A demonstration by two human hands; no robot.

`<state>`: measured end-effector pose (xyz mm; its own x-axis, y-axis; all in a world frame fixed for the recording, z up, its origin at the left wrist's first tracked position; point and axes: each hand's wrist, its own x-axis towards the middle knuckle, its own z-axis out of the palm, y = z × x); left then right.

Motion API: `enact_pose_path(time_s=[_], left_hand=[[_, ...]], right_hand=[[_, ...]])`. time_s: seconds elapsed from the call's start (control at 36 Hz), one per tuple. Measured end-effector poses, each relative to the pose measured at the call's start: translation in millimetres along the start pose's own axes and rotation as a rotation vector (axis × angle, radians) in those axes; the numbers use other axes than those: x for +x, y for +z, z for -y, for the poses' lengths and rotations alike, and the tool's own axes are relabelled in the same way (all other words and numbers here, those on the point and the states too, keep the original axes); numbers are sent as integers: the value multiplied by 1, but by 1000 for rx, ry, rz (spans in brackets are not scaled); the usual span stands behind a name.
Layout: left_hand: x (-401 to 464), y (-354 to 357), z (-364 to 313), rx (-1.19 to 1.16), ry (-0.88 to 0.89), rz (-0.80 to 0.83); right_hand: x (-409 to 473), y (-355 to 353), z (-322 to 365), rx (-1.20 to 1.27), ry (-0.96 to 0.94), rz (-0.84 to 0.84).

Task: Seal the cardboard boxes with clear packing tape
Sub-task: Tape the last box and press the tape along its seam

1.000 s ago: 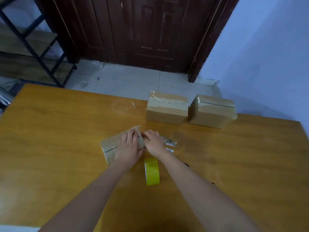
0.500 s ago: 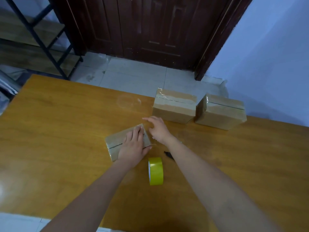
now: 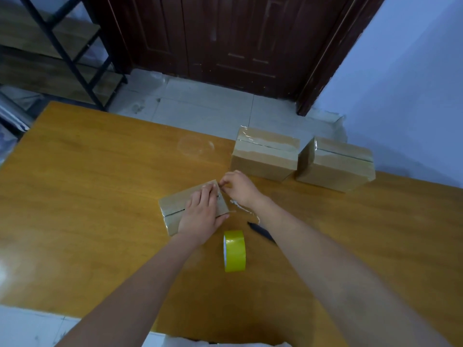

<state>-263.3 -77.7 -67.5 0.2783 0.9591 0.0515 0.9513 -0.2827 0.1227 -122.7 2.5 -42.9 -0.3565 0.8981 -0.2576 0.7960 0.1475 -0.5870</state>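
A small cardboard box [image 3: 172, 205] lies on the wooden table [image 3: 87, 196] in front of me. My left hand [image 3: 200, 214] presses flat on its top, fingers straight. My right hand [image 3: 238, 187] is at the box's far right corner with its fingertips curled at the edge, where a strip of clear tape [image 3: 244, 209] trails onto the table. A yellow tape roll [image 3: 234, 251] stands on edge just behind my hands. A dark cutter [image 3: 260, 231] lies partly under my right forearm.
Two taped cardboard boxes [image 3: 265, 152] [image 3: 335, 164] stand side by side at the table's far edge. Beyond are a tiled floor, a dark wooden door [image 3: 225, 41], a black metal shelf [image 3: 62, 46] at left and a blue wall at right.
My right hand moved from the box's right side up to its far corner, then back a little toward the edge. The left hand stayed pressed on the box. The camera tilted.
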Motion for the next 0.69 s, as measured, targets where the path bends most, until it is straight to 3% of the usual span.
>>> enact_pose_path(time_s=[0.19,0.33,0.53,0.69], left_hand=[[0,1,0,8,8,-1],[1,0,0,1,0,14],[2,0,0,7,2,12],[2,-1,0,18,11,1]], right_hand=[[-20,-5,-10,-55,-37,86],[-32,3,-25,189,196,-8],[-42,30,-17,277,159,76],[-40,31,-19,312,175,-89]])
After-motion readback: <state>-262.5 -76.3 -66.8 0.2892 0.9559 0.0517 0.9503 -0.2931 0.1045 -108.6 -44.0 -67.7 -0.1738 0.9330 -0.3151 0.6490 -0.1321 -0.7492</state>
